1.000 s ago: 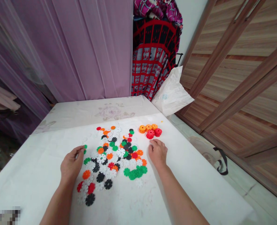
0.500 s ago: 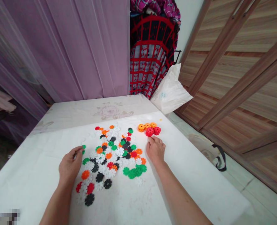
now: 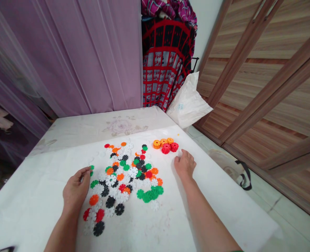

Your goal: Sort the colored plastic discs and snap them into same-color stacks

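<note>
Right, biggest first: wooden wardrobe [image 3: 260,80] stood well off to the right of the right hand [image 3: 185,164], purple curtain [image 3: 92,52] well beyond the left hand [image 3: 75,189], white-covered table [image 3: 231,196] under both. Red-and-black cloth [image 3: 162,63] hung far past the right hand; its printed panels were too small to make out. White bag [image 3: 186,101] was nearer, beyond the same hand: faint bluish mark, maybe lettering, not legible. No brand readable anywhere. Left grip: thumb and index nearly together, tips at a couple of green discs [image 3: 92,167]; couldn't tell if pinched or just touched. Right grip: loosely curled, thumb apart from index, nothing showing in it, underside hidden. Mixed discs [image 3: 133,172] lay between the hands, many overlapping. Step in hand, my read: left fingers on the green ones, with like colours grouped toward the right hand. Next move called for a light edge pinch, one thin disc at a time, without dragging neighbours. Green cluster [image 3: 147,196] sat left of the right hand, nearer the body. Red stacks [image 3: 166,149] were near the right fingertips, on their left; orange stacks [image 3: 156,145] just behind those. Smallest: yellow bit [image 3: 178,134] past the right fingertips, too tiny to identify.
</note>
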The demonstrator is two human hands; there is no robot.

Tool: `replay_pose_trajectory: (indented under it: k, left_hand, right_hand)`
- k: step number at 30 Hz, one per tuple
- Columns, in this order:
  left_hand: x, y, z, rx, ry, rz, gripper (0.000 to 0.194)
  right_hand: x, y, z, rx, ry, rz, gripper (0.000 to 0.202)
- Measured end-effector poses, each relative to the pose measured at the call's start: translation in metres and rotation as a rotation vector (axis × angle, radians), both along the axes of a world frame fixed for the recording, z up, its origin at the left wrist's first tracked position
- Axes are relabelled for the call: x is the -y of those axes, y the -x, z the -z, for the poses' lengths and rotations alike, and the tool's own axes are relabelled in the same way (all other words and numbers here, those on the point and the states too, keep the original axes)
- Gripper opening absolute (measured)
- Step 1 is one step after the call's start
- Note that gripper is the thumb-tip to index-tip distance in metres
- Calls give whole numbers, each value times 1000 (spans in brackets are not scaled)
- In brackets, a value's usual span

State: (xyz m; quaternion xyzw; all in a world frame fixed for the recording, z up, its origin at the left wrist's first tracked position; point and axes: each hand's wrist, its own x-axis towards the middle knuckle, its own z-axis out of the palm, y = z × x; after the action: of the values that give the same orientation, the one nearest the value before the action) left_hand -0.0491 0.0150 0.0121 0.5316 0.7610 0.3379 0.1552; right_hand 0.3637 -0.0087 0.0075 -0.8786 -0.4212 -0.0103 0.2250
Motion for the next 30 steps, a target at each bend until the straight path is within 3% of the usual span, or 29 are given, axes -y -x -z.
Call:
replay_pose_trajectory:
  k: [5, 12, 20, 30]
  left_hand:
    - [0, 1, 1, -5, 11, 1, 33]
    - [1, -1, -2, -43, 32, -13, 34]
    - [-4, 8, 11, -27, 20, 8, 39]
    - [-6, 11, 14, -36, 7, 23, 39]
  right_hand:
    - [-12, -26, 0, 88, 134, -61, 43]
    - [-14, -24, -2, 124, 256, -124, 46]
    - [-14, -24, -1, 126, 240, -142, 46]
    - [-17, -21, 2, 92, 201, -142, 47]
